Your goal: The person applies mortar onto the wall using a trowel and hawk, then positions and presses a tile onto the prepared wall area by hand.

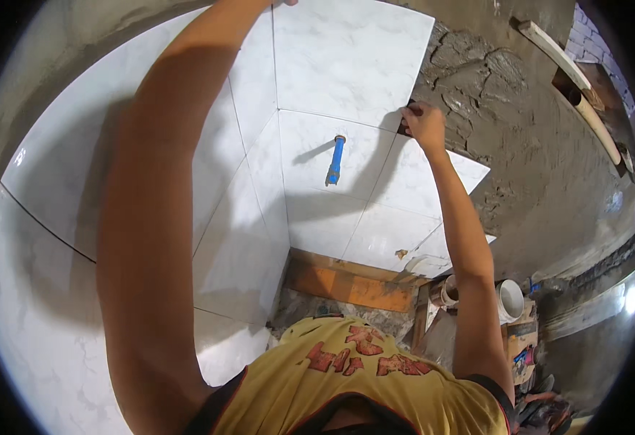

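Observation:
A large white marbled wall tile (353, 54) sits high on the wall, its right edge bordering wet grey mortar. My right hand (424, 125) is at its lower right corner, where the tile meets the row below. The fingers are pinched together beside a small dark gap; what they hold, if anything, is too small to make out. My left arm reaches up across the corner of the walls. Only a bit of my left hand (286, 2) shows at the top edge, by the tile's upper left; its fingers are mostly cut off.
A blue pipe stub (336, 161) sticks out of the tiled wall below. Rough mortar (469, 80) covers the wall on the right. A white bucket (509, 301) stands at the lower right. Wooden pieces (560, 54) lean at the upper right. An orange-brown strip (350, 284) runs along the base.

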A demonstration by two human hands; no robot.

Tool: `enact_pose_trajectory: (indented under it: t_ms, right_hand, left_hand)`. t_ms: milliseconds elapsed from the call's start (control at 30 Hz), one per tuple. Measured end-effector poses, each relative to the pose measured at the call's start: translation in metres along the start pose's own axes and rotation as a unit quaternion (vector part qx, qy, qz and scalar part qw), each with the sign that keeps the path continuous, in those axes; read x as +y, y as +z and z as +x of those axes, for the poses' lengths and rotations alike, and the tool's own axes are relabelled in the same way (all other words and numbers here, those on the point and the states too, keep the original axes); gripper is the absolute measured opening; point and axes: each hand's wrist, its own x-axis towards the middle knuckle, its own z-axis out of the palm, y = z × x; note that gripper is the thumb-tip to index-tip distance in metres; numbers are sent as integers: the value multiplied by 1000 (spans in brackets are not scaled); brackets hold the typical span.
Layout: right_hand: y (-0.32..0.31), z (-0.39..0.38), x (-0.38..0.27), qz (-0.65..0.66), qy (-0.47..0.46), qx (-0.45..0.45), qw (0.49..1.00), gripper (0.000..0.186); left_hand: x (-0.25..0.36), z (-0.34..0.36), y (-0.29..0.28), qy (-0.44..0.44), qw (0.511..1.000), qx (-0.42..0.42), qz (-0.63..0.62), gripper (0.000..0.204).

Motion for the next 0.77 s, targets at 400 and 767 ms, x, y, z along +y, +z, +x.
enact_pose_trajectory:
  t_ms: [400,767]
  right_hand:
    - [2,5,-23,-77,-11,55,995,22]
    - [7,9,-21,4,2,52,999,17]
  left_hand:
    - [24,9,44,8,974,225,-27,24]
    - [94,12,76,-16,931,276,-239,49]
